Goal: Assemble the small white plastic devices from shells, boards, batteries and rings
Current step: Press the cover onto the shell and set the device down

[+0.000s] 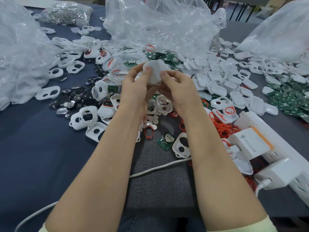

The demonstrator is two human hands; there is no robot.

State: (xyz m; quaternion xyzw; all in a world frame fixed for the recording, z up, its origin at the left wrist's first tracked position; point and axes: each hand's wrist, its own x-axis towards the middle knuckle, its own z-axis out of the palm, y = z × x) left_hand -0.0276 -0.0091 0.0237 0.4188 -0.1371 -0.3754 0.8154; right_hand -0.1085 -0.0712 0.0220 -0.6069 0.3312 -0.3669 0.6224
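While both hands, left hand [135, 82] and right hand [175, 84], pinch the white device [155, 71] at frame centre: light, rigid, slick; grip edges.

A closed, glossy white device [154, 72] was raised at 12 o'clock, tilted. White shells [217, 81] were heaped at 2 o'clock, green boards [287, 101] at 3, red rings [224, 129] at 4, dark shiny discs [75, 96] at 10.

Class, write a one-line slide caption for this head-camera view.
Left hand and right hand pinch a white device over a table strewn with shells, green boards and orange rings.
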